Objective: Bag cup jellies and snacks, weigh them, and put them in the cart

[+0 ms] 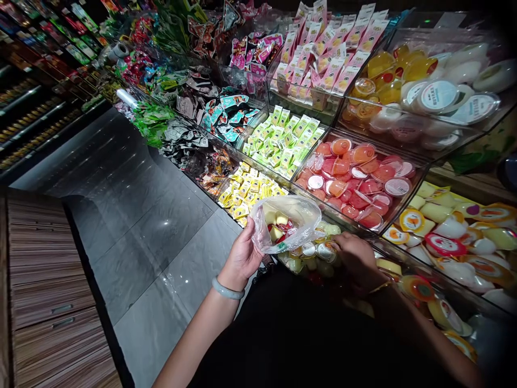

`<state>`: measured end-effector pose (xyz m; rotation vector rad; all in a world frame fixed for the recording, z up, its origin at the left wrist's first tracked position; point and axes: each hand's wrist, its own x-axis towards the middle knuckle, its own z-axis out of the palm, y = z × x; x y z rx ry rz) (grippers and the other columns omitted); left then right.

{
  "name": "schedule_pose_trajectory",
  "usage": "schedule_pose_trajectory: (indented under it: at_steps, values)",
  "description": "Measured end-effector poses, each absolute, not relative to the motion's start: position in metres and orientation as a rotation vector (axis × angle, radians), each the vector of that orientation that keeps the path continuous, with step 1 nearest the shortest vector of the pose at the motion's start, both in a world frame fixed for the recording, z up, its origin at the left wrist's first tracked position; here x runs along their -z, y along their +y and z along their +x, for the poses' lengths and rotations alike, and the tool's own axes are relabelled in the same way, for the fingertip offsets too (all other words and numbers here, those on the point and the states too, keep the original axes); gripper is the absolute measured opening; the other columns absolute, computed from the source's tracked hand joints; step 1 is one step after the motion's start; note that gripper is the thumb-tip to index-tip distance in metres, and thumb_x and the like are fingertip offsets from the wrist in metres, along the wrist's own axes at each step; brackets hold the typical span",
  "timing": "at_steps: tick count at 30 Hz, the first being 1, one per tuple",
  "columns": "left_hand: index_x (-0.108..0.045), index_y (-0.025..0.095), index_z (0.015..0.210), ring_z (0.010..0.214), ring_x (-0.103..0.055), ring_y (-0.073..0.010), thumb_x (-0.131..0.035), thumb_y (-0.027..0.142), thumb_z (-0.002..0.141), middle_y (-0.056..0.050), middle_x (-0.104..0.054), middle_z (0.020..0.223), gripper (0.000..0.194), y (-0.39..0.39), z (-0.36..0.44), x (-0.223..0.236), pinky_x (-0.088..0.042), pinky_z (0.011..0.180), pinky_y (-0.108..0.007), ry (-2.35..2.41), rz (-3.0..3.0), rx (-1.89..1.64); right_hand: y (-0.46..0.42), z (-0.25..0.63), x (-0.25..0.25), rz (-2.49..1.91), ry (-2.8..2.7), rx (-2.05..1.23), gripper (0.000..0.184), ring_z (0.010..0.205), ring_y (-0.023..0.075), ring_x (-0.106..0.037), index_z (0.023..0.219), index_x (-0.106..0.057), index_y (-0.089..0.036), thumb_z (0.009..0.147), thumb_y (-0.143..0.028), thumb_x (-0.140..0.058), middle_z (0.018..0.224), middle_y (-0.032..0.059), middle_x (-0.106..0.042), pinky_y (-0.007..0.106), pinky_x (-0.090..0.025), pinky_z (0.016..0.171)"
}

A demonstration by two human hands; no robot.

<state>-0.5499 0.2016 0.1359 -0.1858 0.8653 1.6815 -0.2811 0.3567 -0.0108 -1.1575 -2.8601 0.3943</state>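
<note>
My left hand (245, 253) is closed on the rim of a clear plastic bag (309, 218), which hangs with its mouth open. Inside the bag lie pale and red jelly cups (278, 229). To the right of the bag, my right hand (353, 250) reaches over a bin of small pale jelly cups (309, 249), its fingers curled down among them. Its fingertips are partly hidden, so what they hold, if anything, does not show.
Clear-walled bins surround my hands: red jelly cups (359, 175), yellow packets (252, 186), green packets (283, 137) and pink packets (323, 51). Larger jelly cups (448, 231) lie at right. Grey tiled floor (153, 226) and wooden drawers (52, 280) are at left.
</note>
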Motion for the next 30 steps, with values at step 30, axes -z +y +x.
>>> schedule_pose_trajectory:
  at_steps: [30]
  values:
    - [-0.064,0.016,0.128,0.095,-0.074,-0.0185,-0.042,0.036,0.104,-0.008,-0.077,0.111,0.038,0.201,-0.544,-0.138,-0.059,0.091,-0.033,0.859,-0.195,-1.692,0.352,-0.384,-0.11,-0.415,-2.442,-0.42,0.017,0.09,0.0208,-0.066,0.1,-0.08,-0.028,0.094,-0.027,-0.064,0.096,0.0041,-0.077,0.034,-0.05,0.082]
